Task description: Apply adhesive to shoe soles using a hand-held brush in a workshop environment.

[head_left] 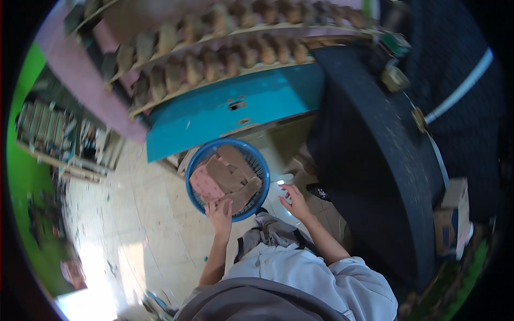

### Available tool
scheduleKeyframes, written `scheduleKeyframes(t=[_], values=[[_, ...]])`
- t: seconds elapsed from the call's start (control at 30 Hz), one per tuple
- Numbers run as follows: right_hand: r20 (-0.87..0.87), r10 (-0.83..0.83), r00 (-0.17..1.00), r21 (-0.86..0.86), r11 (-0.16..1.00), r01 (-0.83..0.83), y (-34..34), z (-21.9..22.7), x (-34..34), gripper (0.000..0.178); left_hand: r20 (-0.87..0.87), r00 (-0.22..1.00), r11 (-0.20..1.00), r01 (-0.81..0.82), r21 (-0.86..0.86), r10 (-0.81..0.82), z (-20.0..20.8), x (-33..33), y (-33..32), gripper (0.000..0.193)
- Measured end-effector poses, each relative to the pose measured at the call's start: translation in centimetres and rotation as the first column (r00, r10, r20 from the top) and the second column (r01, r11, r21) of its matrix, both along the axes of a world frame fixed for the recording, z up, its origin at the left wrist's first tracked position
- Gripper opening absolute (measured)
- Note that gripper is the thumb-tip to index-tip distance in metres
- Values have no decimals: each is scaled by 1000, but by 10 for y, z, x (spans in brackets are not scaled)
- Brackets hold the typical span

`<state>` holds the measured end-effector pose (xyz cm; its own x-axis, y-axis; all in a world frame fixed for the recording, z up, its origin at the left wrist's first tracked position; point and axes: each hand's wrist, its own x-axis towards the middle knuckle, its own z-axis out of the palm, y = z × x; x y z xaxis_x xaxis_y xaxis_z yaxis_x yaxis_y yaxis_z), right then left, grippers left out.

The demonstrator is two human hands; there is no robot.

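Blue basket (189, 179) apparently keeps the loose brown pieces (219, 174) together; left hand (218, 215) is at its near edge, can't tell if gripping, right hand (293, 203) beside it, released.

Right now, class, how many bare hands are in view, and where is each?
2. The left hand is at the near side of the blue basket; the right hand is open, to the basket's right. No others show.
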<state>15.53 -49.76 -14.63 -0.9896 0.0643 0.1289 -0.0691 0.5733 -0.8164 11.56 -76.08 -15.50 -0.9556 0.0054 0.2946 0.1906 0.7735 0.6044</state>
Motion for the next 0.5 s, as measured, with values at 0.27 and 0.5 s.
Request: scheduleKeyframes(t=[0.27,0.5], values=[[-32,-307,951,33,951,308,8,58,104,36,-61,928,926,371,71,-368,23,11,36,13],[-185,-645,741,126,733,669,43,84,209,39,-36,721,705,685,182,-692,58,35,141,17]])
